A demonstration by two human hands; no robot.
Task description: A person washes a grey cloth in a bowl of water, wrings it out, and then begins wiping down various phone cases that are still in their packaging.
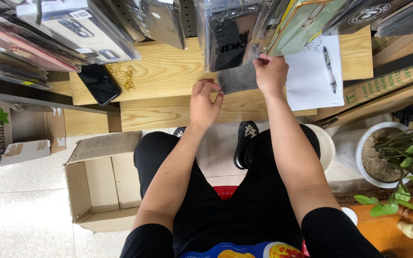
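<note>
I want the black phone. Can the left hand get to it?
Probably yes. The left hand sits over the wooden table, and the black phone lies uncovered farther left, with only bare wood between them.

Clear hanging phone-case packages (225, 36) line the top; brown open cartons (99, 184) sit left on the floor.

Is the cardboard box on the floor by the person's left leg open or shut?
Open: the cardboard box has its flaps folded outward, and its bare inside shows.
</note>
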